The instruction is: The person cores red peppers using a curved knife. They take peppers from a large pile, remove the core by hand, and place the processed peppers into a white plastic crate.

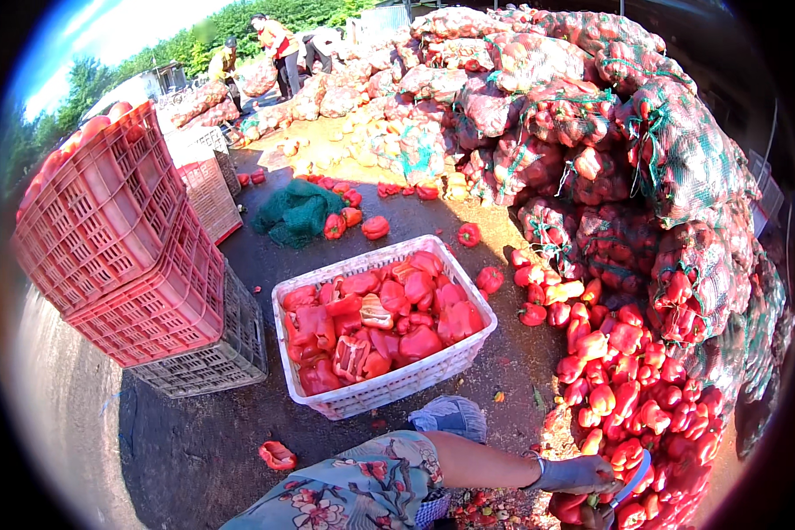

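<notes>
My left hand (579, 475), in a grey-blue glove, reaches right over a heap of red bell peppers (625, 389). Its fingers curl down, and what is under them is hidden. Close below, at the picture's lower edge, is my right hand (599, 514), dark-gloved and mostly cut off. A slim, curved, pale blue tool (632, 478) rises from beside its fingers and seems to be in its grip; its exact kind is unclear. Left of the heap stands a white plastic crate (389, 389) full of opened red peppers (389, 318), some showing pale seedy insides.
Stacked red and black crates (150, 309) stand at left, the top one filled. Net sacks of peppers (556, 115) pile high behind and right. A green net (299, 214) and loose peppers (375, 228) lie on the ground. Other people (278, 49) work far back. My shoe (450, 417) is near the crate.
</notes>
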Tool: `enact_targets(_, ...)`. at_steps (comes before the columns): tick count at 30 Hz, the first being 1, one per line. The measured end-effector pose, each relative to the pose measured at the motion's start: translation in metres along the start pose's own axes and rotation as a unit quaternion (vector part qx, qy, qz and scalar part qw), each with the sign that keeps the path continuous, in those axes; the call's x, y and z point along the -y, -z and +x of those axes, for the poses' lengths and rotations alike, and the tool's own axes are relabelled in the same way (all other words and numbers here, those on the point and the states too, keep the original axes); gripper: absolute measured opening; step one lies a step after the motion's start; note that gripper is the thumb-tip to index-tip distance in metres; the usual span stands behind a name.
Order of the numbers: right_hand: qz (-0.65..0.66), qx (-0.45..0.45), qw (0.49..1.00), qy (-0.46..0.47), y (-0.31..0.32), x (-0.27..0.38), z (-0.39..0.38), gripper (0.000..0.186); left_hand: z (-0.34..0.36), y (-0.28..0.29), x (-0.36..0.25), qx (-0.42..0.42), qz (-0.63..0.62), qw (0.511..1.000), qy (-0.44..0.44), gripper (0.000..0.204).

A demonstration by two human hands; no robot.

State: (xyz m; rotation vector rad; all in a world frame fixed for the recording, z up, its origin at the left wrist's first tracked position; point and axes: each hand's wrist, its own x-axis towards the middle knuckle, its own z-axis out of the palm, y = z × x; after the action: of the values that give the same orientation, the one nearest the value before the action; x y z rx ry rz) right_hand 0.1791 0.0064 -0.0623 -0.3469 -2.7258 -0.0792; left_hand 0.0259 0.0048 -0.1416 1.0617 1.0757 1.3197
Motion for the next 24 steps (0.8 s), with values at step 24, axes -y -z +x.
enact_targets(24, 0.598, 0.027, 0.674, -0.433, 0.008, 0.015, 0.038, 0.088, -0.009, 0.026, -0.032, -0.149, -0.143, 0.977, 0.046, 0.033)
